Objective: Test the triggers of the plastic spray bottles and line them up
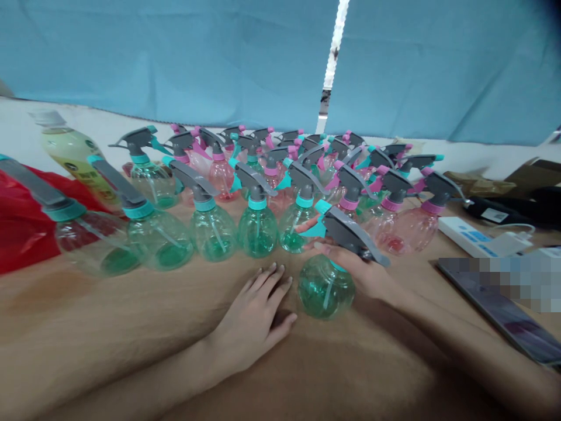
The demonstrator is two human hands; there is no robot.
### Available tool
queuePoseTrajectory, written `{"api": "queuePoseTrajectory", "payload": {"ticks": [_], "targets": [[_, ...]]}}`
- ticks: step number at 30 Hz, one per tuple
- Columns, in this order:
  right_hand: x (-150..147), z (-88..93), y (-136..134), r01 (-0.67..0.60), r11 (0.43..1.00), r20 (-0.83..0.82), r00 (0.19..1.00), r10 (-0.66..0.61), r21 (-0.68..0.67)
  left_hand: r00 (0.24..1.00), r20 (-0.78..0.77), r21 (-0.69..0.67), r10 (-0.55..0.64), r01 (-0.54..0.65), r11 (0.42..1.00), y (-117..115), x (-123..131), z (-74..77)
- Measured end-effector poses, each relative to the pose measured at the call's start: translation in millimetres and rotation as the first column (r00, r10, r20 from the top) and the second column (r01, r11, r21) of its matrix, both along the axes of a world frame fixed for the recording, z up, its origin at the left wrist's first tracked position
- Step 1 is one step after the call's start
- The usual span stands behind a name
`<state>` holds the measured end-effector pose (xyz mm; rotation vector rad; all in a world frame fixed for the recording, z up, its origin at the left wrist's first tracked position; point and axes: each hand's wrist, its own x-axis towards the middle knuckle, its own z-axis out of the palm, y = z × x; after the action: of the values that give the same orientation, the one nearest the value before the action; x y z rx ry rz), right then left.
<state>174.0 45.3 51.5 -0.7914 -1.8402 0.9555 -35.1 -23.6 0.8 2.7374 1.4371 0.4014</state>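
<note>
My right hand (359, 266) is closed round the neck of a green spray bottle (325, 286) with a grey trigger head and teal nozzle, standing near the front of the brown table (131, 327). My left hand (256, 313) lies flat on the table just left of that bottle, fingers stretched out and holding nothing. Behind them stand several rows of spray bottles: green ones with teal collars (258, 228) in front and to the left, pink ones with pink collars (407, 228) further back and to the right.
A red plastic bag (21, 228) and a yellowish drink bottle (74, 155) sit at the left. At the right lie a white power strip (468, 237), a dark flat device (508, 313) and brown packaging (477, 184). A blue curtain (175, 58) hangs behind.
</note>
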Motion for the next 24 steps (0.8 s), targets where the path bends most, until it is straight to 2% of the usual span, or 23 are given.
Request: {"api": "queuePoseTrajectory", "payload": {"ticks": [5,9,17,24], "targets": [[0,11.6,-4,-0.067,0.997,-0.041,0.997,0.065,-0.048,1.0,-0.021,-0.014,0.0,0.0,1.0,0,1,1.7],[-1,20.5,-7,-0.036,0.999,-0.032,0.999,0.036,-0.02,1.0,-0.002,-0.006,0.003,-0.003,1.0,0,1,1.7],[-1,14.9,-5,-0.005,0.999,-0.03,1.0,0.003,-0.041,1.0,0.003,0.012,0.008,-0.008,1.0,1,1,0.2],[1,23.3,-8,0.016,1.0,0.015,1.0,-0.016,-0.005,0.999,-0.036,-0.006,0.008,-0.009,1.0,0,1,2.0]]}}
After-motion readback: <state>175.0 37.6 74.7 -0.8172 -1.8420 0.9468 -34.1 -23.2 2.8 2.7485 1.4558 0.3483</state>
